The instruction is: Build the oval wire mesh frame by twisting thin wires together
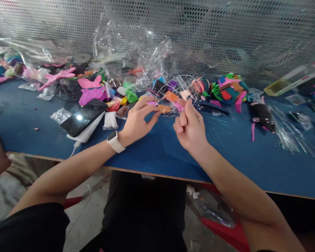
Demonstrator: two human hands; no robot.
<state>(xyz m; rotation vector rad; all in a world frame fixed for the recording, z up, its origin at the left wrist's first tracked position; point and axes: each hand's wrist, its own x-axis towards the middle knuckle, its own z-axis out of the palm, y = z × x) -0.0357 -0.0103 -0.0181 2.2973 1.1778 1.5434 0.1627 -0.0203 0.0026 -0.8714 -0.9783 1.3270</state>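
Observation:
My left hand [140,120], with a light-banded watch [116,141] on its wrist, reaches over the near edge of a pile of soft, clay-like pieces. Its thumb and index fingertips come together beside an orange piece [164,109]; anything between them is too small to make out. To the right, my right hand [191,126] is raised, fingers curled and thumb pressed against the index finger. What that pinch holds, if anything, cannot be made out. A pink piece [179,106] lies just left of its fingertips. Thin shiny strands [185,82] arc over the pieces behind both hands.
A phone [84,117] lies left on a white object with a cable. A multicoloured clay figure [232,87], a black figure [262,115] and a bundle of thin clear rods [291,131] are to the right. Crumpled plastic bags [136,52] lean against the perforated metal panel [238,28].

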